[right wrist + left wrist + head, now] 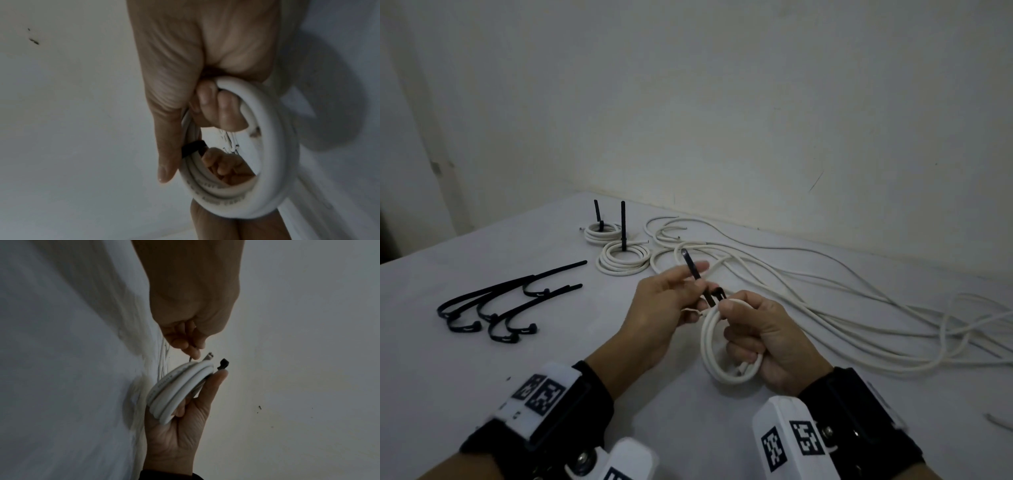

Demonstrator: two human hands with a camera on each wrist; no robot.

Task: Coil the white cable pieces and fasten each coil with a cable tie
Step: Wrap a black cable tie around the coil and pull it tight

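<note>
Grey print along the white coil [242,198] is blurred, unreadable.

Smooth white coil [726,346], matt tabletop [482,370]

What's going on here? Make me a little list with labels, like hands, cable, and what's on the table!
Left hand: pinches black cable tie by its strap
Right hand: grips white coil
Tie: wraps the coil; locked or not, cannot tell
Finished coils: two, tied, farther back on table
Spare ties: black bunch, left
Loose cable: white, right
</note>
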